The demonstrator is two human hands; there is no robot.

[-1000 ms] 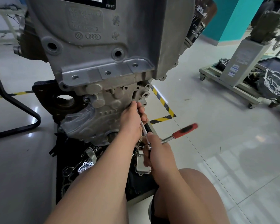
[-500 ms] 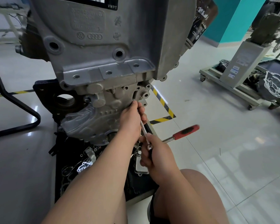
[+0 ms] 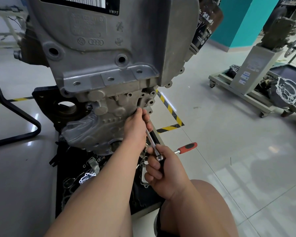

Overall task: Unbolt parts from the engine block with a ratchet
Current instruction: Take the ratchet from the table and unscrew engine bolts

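A grey cast engine block (image 3: 101, 53) hangs in front of me, its lower cover full of bolt bosses. A ratchet with a red and black handle (image 3: 186, 147) carries a long chrome extension bar (image 3: 150, 139) that runs up to the block's lower right edge. My left hand (image 3: 137, 127) grips the upper end of the extension against the block; the socket end is hidden under its fingers. My right hand (image 3: 162, 170) holds the ratchet head, fingers curled around it, with the handle sticking out to the right.
A black tray (image 3: 72, 168) under the block holds several loose metal parts and gaskets. A black stand tube (image 3: 15, 113) curves at the left. Yellow-black floor tape (image 3: 169, 108) lies behind my hands. A wheeled engine stand (image 3: 246, 82) stands at the right. My bare knee (image 3: 212, 202) is low right.
The ratchet's handle has swung slightly upward and to the right. Both hands keep the same hold on the tool.
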